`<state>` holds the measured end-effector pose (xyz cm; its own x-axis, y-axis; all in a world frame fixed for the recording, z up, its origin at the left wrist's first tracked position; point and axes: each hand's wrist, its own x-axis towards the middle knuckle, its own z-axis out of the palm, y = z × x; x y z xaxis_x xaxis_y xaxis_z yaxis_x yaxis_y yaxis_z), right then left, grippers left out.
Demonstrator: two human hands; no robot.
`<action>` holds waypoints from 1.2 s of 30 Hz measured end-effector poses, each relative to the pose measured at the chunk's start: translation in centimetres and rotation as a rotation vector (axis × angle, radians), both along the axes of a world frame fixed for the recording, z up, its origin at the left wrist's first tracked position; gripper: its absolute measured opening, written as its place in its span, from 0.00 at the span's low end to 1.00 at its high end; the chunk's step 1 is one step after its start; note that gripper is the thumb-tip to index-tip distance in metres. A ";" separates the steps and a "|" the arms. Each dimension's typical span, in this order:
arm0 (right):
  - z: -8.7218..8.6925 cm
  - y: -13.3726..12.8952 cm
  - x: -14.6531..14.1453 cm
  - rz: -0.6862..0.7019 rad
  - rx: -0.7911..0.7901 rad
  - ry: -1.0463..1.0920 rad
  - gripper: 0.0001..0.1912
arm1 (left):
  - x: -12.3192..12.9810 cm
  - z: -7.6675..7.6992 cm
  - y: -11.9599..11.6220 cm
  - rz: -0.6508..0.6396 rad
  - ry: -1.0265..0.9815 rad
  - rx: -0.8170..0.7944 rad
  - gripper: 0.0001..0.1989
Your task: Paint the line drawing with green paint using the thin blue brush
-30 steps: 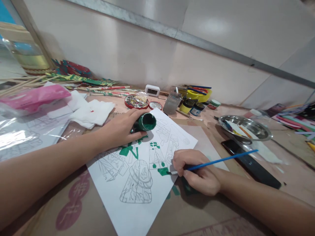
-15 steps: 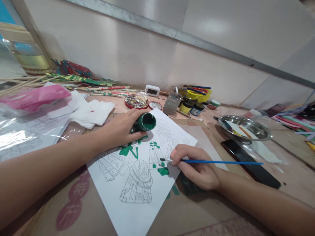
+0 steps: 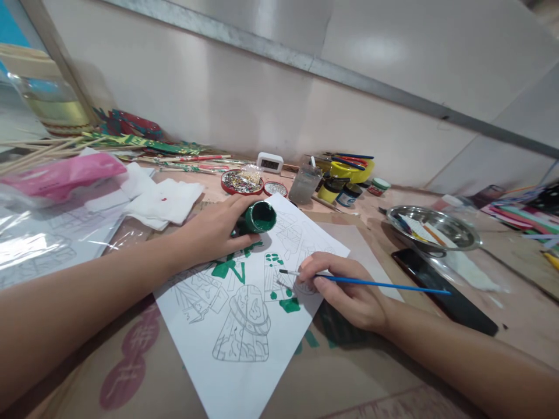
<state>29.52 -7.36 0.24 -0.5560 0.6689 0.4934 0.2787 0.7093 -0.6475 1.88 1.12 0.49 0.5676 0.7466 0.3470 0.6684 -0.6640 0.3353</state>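
My left hand [image 3: 218, 228] is wrapped round a jar of green paint [image 3: 262, 216], tilted so its open mouth faces me. Beneath both hands lies a white sheet of paper [image 3: 192, 343] with pencil drawings, a few parts of them painted green. Between the fingertips of my right hand [image 3: 345, 288] is a thin paintbrush [image 3: 388, 284] with a blue handle. Its dark tip points left, slightly above the drawing with the small green patches, and casts a shadow on the paper.
Behind the paper stand a cup of cloudy water [image 3: 305, 181], paint jars [image 3: 348, 194], a red tray of sequins [image 3: 242, 181] and a small clock [image 3: 269, 162]. To the right are a metal bowl [image 3: 463, 230] and a black phone [image 3: 445, 291]. White tissues [image 3: 168, 201] lie left.
The brush tip has risen from the paper and shifted slightly left and away from me, my right hand moving with it. My left hand and the paint jar have hardly moved.
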 end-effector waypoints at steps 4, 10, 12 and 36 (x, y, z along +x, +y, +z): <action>-0.1 0.1 0.0 -0.015 0.002 -0.011 0.10 | 0.0 0.0 0.0 0.003 0.002 0.000 0.34; -0.1 0.3 -0.2 -0.037 -0.006 -0.036 0.09 | 0.0 -0.1 0.1 -0.007 -0.006 0.005 0.34; -0.2 0.3 -0.2 -0.046 0.004 -0.032 0.09 | 0.0 -0.1 0.1 -0.004 -0.003 0.003 0.33; -0.2 0.5 0.0 -0.048 -0.001 0.010 0.09 | -0.1 -0.1 0.1 -0.017 -0.020 0.007 0.33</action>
